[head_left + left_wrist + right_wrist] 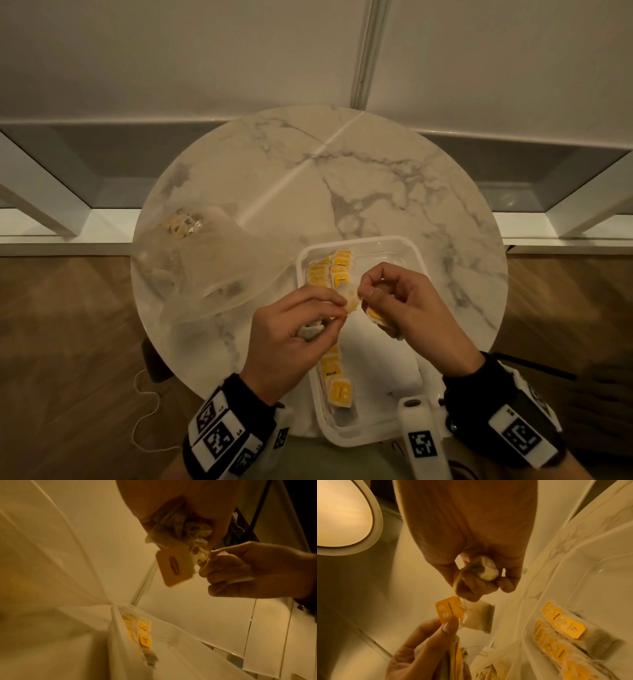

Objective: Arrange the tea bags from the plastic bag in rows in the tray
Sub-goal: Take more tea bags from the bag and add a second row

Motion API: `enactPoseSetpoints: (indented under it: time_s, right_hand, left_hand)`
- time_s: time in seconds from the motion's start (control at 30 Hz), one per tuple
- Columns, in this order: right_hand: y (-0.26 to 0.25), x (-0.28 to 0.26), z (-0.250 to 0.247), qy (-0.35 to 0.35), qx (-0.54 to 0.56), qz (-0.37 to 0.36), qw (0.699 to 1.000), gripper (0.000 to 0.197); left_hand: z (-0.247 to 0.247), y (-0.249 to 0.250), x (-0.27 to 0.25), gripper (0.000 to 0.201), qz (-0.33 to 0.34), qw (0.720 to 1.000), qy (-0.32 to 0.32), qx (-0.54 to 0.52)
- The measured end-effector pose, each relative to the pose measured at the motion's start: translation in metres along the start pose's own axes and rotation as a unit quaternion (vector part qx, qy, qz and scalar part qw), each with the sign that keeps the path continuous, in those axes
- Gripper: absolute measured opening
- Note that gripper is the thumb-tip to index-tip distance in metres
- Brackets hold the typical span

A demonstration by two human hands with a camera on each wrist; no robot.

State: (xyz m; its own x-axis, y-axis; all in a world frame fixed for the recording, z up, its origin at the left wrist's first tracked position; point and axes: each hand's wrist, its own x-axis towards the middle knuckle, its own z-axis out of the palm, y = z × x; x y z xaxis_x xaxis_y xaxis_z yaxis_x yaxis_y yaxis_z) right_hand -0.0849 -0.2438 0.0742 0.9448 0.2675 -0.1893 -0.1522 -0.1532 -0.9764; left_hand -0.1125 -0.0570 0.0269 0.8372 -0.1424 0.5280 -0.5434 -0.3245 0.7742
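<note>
The clear tray point(419, 260) sits on the near part of the round marble table point(376, 178), with yellow-tagged tea bags point(337, 380) in rows along its left side. Above the tray, my left hand point(329, 308) grips a bundle of tea bags point(180, 524) in its palm and pinches a yellow tag point(450, 609). My right hand point(370, 291) pinches the tea bag point(479, 618) that hangs between the hands, and its curled fingers hold another tea bag point(488, 570). The crumpled plastic bag point(205, 260) lies at the left, with a few tea bags point(183, 224) inside.
The tray's right half point(380, 353) shows bare bottom. The tray's near end overhangs the table's front edge. A white cord point(144, 411) lies on the wooden floor at the left. A white ledge point(68, 236) runs behind the table.
</note>
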Motion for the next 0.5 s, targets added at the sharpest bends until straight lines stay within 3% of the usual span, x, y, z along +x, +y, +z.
enactPoseSetpoints:
  time_s: [0.17, 0.3, 0.4, 0.5]
  right_hand:
    - [0.004, -0.002, -0.005, -0.036, -0.034, -0.026, 0.998, 0.011]
    - [0.008, -0.004, -0.013, -0.063, -0.026, -0.018, 0.998, 0.011]
    - [0.009, -0.006, -0.018, -0.098, -0.019, -0.019, 0.995, 0.013]
    - [0.011, -0.008, -0.022, -0.101, -0.019, -0.009, 0.995, 0.016]
  left_hand:
    - [0.001, -0.001, -0.001, 0.014, -0.005, 0.999, -0.04, 0.004]
    - [0.004, 0.002, 0.004, 0.019, -0.094, 0.988, -0.049, -0.116]
    - [0.009, 0.001, 0.012, 0.014, -0.19, 0.97, -0.047, -0.143]
    - [0.013, -0.002, 0.016, 0.025, -0.206, 0.965, -0.09, -0.134]
